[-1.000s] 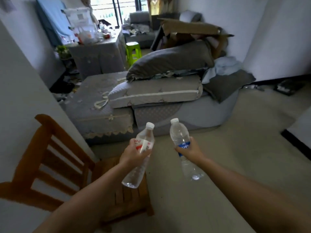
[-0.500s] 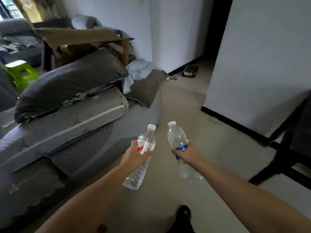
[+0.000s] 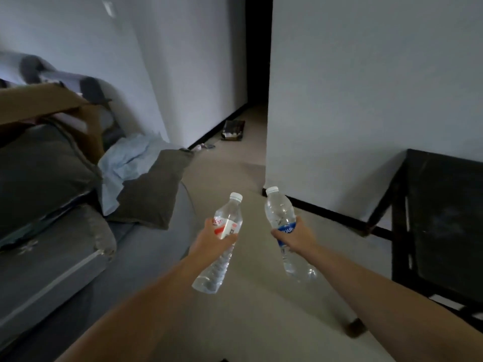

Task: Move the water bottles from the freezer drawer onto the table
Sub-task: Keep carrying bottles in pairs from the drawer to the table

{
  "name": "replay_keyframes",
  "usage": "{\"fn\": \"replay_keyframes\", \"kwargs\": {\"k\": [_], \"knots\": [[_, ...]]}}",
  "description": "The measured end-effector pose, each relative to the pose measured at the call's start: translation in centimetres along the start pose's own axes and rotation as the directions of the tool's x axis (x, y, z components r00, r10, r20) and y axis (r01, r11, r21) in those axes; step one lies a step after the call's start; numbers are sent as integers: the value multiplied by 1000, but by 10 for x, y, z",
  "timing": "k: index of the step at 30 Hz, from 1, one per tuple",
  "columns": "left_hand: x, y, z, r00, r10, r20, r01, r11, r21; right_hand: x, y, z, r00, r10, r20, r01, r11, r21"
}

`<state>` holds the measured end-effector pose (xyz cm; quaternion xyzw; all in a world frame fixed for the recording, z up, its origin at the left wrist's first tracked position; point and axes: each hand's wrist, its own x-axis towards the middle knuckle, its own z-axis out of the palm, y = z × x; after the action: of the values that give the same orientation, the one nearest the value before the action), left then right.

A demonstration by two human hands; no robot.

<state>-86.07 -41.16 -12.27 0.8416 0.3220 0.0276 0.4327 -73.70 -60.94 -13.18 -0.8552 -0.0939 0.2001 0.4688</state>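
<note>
Both forearms reach forward from the bottom of the view, roughly level with each other, each hand carrying 1 clear plastic water bottle over the beige floor (image 3: 251, 163).

The left hand (image 3: 209, 241) is curled round the middle of the red-and-white-labelled bottle (image 3: 222, 241), thumb across the label on the near side. That bottle tilts, its white cap up and leaning toward the right hand, its base down toward the person.

The right hand (image 3: 295, 236) grips the blue-labelled bottle (image 3: 283, 231) at its label, fingers wrapped round the waist. This bottle tilts the other way, white cap up and leaning toward the left hand, base down and outward. The 2 caps stand near each other but apart; the bottles do not touch.

Right of the right hand stands a black table (image 3: 444, 218), its dark top level with the forearm and well apart from the bottle. Left of the left hand lies a grey sofa (image 3: 78, 257) piled with dark cushions (image 3: 146, 189) and a pale blue cloth (image 3: 125, 165). Ahead of both hands a white wall (image 3: 366, 100) edges a dark doorway.
</note>
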Motion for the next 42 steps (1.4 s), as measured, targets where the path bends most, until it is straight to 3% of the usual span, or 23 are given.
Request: {"fn": "replay_keyframes", "kwargs": {"k": [3, 11, 19, 31, 38, 40, 42], "knots": [[51, 21, 14, 999, 42, 24, -42, 999, -34, 38, 3, -12, 999, 36, -34, -36, 999, 2], [236, 113, 58, 923, 233, 306, -202, 971, -130, 181, -5, -58, 941, 180, -287, -147, 980, 131], [374, 207, 106, 813, 337, 475, -392, 920, 19, 252, -6, -106, 821, 377, -429, -222, 902, 370], [384, 360, 320, 504, 430, 749, -624, 781, -28, 275, 94, -276, 567, 609, -554, -318, 783, 534], [354, 482, 446, 373, 452, 810, -666, 738, -106, 263, 153, -410, 452, 626, -635, -292, 777, 558], [334, 514, 488, 331, 441, 834, -693, 714, -102, 245, 175, -446, 364, 641, -676, -256, 767, 589], [326, 526, 503, 320, 449, 834, -701, 705, -111, 235, 180, -454, 337, 647, -684, -249, 762, 598]]}}
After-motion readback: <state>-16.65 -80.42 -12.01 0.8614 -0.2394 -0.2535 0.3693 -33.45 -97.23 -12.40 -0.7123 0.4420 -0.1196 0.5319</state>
